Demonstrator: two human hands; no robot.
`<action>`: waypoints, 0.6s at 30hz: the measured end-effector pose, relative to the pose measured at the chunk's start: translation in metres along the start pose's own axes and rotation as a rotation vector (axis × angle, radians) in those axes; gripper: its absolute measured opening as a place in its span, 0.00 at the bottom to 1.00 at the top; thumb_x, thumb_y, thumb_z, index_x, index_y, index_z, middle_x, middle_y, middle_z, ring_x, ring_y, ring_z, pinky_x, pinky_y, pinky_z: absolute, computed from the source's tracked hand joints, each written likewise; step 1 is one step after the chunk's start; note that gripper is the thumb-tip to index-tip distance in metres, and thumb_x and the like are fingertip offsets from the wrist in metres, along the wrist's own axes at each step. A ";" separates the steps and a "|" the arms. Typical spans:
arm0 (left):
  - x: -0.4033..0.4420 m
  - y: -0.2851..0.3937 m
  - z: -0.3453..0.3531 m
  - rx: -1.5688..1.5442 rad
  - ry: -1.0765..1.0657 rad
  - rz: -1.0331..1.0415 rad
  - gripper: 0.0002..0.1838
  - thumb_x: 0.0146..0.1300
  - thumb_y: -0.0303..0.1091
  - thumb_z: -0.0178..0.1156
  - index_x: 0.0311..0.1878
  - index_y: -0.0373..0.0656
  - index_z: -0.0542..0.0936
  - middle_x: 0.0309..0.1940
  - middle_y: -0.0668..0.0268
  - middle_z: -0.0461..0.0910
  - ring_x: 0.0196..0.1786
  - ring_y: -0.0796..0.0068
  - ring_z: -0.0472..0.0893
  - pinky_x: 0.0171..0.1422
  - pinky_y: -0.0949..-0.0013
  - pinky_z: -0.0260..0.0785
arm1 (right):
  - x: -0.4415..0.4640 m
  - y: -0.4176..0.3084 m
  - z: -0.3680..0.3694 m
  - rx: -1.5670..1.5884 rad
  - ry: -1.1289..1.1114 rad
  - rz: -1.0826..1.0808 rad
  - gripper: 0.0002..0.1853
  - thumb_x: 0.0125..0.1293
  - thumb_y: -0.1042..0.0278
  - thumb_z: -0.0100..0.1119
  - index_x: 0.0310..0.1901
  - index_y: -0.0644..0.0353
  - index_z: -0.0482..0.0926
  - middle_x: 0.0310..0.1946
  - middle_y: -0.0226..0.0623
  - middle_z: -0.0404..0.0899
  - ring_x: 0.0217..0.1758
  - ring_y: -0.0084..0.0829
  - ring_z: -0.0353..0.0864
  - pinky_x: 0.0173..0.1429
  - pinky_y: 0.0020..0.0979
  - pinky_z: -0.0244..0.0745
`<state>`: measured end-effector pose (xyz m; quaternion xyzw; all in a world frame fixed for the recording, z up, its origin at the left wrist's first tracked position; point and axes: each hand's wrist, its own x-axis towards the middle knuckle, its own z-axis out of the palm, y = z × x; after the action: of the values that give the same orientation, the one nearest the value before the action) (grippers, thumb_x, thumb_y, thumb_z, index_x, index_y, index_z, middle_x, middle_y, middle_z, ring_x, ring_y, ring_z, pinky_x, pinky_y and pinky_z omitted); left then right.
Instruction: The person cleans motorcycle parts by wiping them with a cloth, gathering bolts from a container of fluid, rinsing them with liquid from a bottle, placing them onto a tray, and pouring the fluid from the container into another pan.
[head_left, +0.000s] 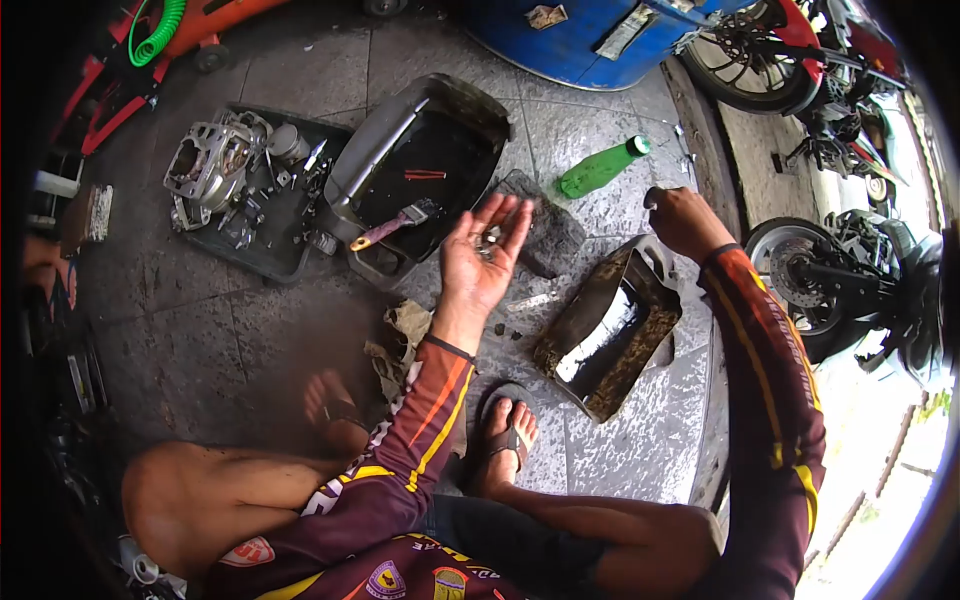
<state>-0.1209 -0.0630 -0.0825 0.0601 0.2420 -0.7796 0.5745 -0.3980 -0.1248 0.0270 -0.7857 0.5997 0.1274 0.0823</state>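
My left hand (483, 258) is palm up with the fingers partly spread, and small metal parts (490, 240) lie in the palm. It is just right of a black basin (360, 165) that holds a paintbrush (395, 223) and a small red item (425, 175). My right hand (687, 222) is off to the right with its fingers curled; at the fingertips is something small and dark that I cannot make out. Below it stands a cut-open, dirty container (655, 345) with liquid inside. A green bottle (603, 167) lies on the floor between the hands, beyond a dark stone block (545, 235).
At the left, a dark tray (285, 262) carries metal engine parts (213, 165). A blue drum (570, 45) stands at the top. Motorcycles (810, 270) line the right side. A crumpled brown rag (405, 335) lies near my feet, and red equipment (215, 35) is at the upper left.
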 end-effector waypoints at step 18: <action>-0.023 0.075 0.031 0.151 -0.289 0.241 0.27 0.73 0.41 0.40 0.65 0.27 0.61 0.66 0.45 0.61 0.72 0.49 0.56 0.78 0.53 0.49 | 0.102 -0.012 0.141 0.645 0.418 0.222 0.40 0.52 0.54 0.70 0.61 0.65 0.62 0.46 0.56 0.79 0.50 0.50 0.80 0.52 0.42 0.75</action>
<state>-0.0384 -0.0736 -0.0700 0.0190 0.0891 -0.7215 0.6864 -0.3755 -0.1759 -0.1388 -0.6589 0.6942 -0.2216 0.1867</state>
